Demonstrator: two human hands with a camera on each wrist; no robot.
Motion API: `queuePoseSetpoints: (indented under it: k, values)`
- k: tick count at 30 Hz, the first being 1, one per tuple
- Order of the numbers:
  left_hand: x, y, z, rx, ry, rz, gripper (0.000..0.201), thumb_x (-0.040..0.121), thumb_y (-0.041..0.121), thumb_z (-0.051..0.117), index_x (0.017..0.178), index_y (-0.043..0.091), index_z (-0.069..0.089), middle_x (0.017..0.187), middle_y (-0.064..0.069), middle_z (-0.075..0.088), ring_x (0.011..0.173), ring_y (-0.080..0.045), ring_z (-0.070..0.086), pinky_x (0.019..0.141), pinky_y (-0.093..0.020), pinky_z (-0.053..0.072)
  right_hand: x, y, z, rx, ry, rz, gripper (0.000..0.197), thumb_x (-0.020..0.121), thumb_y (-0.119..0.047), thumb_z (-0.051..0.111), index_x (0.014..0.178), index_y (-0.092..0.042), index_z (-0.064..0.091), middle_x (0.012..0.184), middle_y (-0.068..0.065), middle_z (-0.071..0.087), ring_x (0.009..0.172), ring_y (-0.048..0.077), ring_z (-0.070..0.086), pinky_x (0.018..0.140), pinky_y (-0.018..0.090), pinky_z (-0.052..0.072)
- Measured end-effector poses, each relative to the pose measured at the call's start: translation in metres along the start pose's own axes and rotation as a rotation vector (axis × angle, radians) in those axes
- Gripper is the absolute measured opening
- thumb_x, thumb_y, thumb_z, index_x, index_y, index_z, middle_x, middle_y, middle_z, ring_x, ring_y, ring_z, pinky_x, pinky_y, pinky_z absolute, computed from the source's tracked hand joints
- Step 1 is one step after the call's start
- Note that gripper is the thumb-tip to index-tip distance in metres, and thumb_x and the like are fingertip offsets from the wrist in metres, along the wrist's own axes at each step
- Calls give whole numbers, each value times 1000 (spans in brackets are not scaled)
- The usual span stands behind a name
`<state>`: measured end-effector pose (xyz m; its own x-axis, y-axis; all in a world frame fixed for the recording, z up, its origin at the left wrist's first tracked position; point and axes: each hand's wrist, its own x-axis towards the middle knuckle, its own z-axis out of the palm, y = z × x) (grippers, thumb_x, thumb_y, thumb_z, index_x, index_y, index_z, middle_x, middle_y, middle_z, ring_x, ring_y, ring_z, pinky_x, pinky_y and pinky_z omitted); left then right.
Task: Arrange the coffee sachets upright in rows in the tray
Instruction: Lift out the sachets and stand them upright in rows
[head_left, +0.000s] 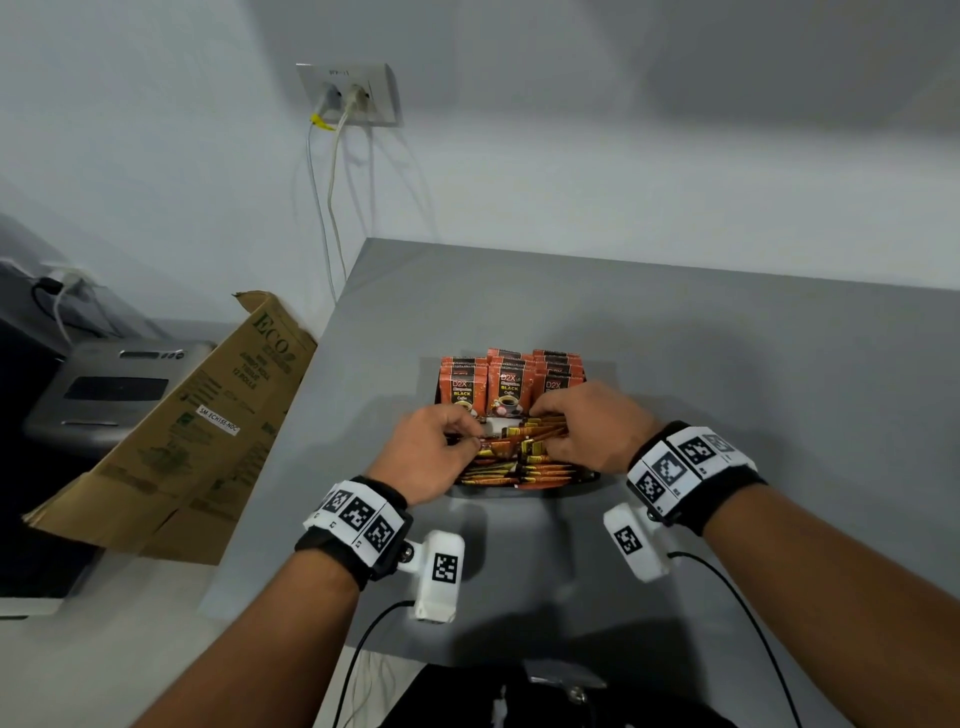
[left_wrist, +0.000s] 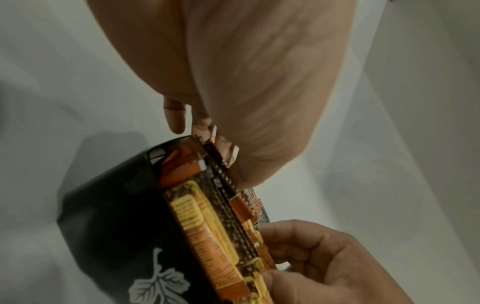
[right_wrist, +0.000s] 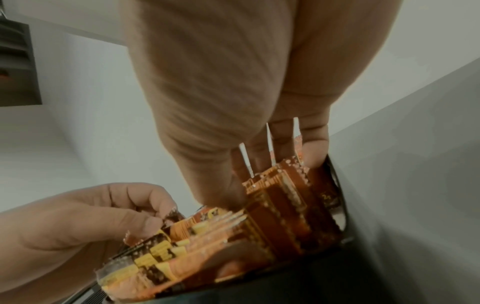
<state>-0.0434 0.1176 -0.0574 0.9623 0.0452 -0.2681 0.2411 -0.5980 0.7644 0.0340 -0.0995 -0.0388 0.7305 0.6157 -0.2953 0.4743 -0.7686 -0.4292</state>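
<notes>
- Reaching over the near edge of the grey worktop (head_left: 727, 364), both hands meet at the black tray (left_wrist: 109, 216).
- Left hand (head_left: 431, 452) pinches the end of a sachet in the near rows of coffee sachets (head_left: 524, 457).
- Right hand (head_left: 587, 426) has its fingers (right_wrist: 283, 135) pushed between upright sachets, curled on them.
- Behind stand upright sachets (head_left: 509, 384), faces showing.
- A cardboard box (head_left: 197, 431) leans left, well apart.

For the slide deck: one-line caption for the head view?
Both hands, left hand and right hand, sort coffee sachets in a black tray.
</notes>
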Motion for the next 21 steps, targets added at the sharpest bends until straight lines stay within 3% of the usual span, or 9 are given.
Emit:
queuePoseSetpoints:
  k: [3, 8, 12, 15, 18, 21]
  values:
    - [-1, 0, 0, 23, 15, 17, 14, 93, 19, 64, 86, 31, 64, 97, 20, 65, 99, -2, 60, 88, -23, 47, 1, -3, 2, -42, -32, 15, 40, 89, -32, 70, 128, -26, 60, 117, -5, 64, 99, 15, 63, 81, 26, 48]
    - [-2, 1, -1, 3, -13, 8, 17, 96, 19, 59, 90, 34, 64, 98, 12, 68, 91, -13, 67, 83, -34, 58, -2, -3, -3, -30, -7, 3, 19, 88, -24, 68, 104, -27, 59, 100, -8, 61, 91, 14, 61, 71, 23, 43]
    - [-2, 6, -1, 29, -24, 30, 19, 95, 16, 56, 101, 30, 68, 101, 11, 67, 90, -7, 65, 84, -30, 56, -15, -2, -16, 148, 34, 38, 19, 85, -16, 70, 100, -22, 59, 97, -9, 59, 86, 10, 58, 67, 20, 44]
    - [-1, 7, 1, 53, -53, 33, 17, 91, 16, 59, 99, 27, 69, 104, 10, 64, 94, -6, 61, 88, -31, 53, -24, 4, -24, 324, 148, 72, 19, 82, -13, 71, 94, -22, 60, 93, -8, 62, 80, 8, 61, 62, 16, 41]
    - [1, 3, 1, 35, -60, 2, 15, 89, 21, 61, 99, 30, 69, 101, 14, 64, 94, -8, 63, 89, -37, 55, -29, 7, -24, 541, 234, 126, 19, 85, -12, 72, 98, -19, 60, 97, -7, 69, 85, 6, 68, 67, 17, 50]
    - [1, -1, -1, -10, -61, -28, 22, 88, 24, 62, 108, 32, 68, 105, 16, 67, 97, -8, 65, 90, -39, 56, -32, 7, -19, 640, 256, 154, 22, 88, -13, 72, 106, -17, 59, 101, -11, 69, 89, -3, 66, 65, 10, 51]
